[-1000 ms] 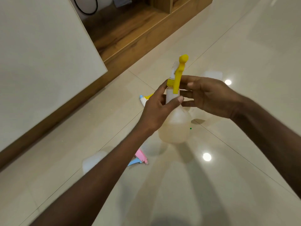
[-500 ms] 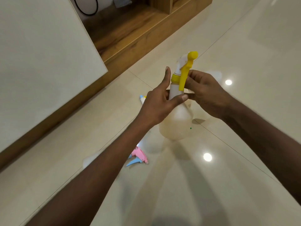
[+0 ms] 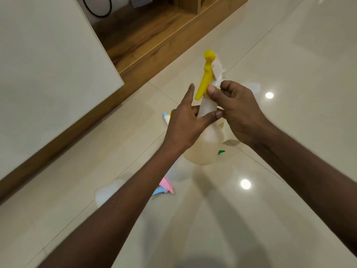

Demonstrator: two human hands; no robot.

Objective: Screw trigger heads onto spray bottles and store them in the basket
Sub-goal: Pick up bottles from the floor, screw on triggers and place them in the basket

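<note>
We hold the translucent spray bottle (image 3: 202, 146) upright above the floor (image 3: 270, 219), our left hand (image 3: 185, 126) in a closed grip around its neck. Our right hand (image 3: 237, 111) pinches the collar of the yellow trigger head (image 3: 205, 78) atop it.

Glossy cream tiled floor (image 3: 289, 55) reflecting three ceiling-light spots. White panel (image 3: 48, 74) slanting across far left. Wooden shelf unit (image 3: 154, 31) lying far, beyond panel. Black ring (image 3: 96, 8) sitting at far edge, partly cropped.

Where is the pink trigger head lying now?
In the head view, the pink trigger head lies on the floor left of centre, beside the left forearm, touching a blue piece.
</note>
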